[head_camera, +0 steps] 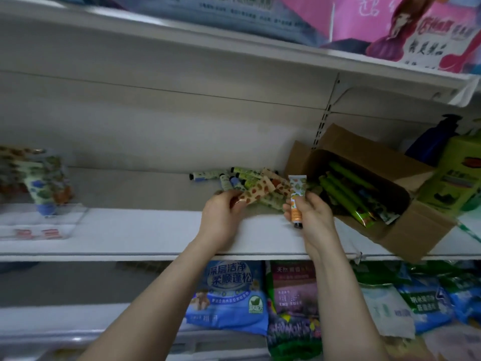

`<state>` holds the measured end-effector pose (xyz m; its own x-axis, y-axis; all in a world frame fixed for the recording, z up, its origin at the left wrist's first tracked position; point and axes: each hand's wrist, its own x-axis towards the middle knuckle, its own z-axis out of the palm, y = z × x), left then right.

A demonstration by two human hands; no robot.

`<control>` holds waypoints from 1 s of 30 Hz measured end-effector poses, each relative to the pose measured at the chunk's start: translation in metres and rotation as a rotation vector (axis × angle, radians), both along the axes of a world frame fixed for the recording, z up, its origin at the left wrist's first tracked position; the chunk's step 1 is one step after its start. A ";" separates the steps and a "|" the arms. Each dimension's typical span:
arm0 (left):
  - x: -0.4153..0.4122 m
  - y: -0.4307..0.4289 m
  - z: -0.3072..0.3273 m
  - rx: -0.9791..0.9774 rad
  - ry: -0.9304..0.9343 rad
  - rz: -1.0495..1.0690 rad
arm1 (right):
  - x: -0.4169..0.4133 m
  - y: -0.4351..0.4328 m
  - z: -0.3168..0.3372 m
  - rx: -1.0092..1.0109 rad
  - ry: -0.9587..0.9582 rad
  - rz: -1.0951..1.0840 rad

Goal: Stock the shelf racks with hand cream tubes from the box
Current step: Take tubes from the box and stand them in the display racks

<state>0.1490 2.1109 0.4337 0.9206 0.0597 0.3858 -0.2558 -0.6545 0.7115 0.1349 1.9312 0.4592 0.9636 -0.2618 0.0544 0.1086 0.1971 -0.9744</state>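
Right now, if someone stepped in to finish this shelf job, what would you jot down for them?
Left hand pinches brown-spotted tubes; right hand grips an orange tube, cap down.
The cardboard box lies on its side on the shelf, with many green tubes inside.
A loose pile of tubes lies on the shelf beside the box.
Done: some tubes stand in the clear rack at far left, though it is blurred.
Left: rack the held tubes, the pile and the box's contents.
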 end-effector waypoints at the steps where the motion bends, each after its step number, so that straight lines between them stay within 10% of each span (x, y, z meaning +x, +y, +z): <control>1: -0.003 0.006 0.002 -0.123 0.034 0.008 | 0.001 0.007 0.000 -0.009 -0.007 0.023; 9: -0.042 0.056 0.012 -0.854 0.098 0.032 | 0.004 0.087 0.003 -0.042 -0.064 0.231; 30: -0.154 0.291 0.033 -0.845 -0.155 0.298 | -0.063 0.339 0.026 -0.070 -0.188 0.596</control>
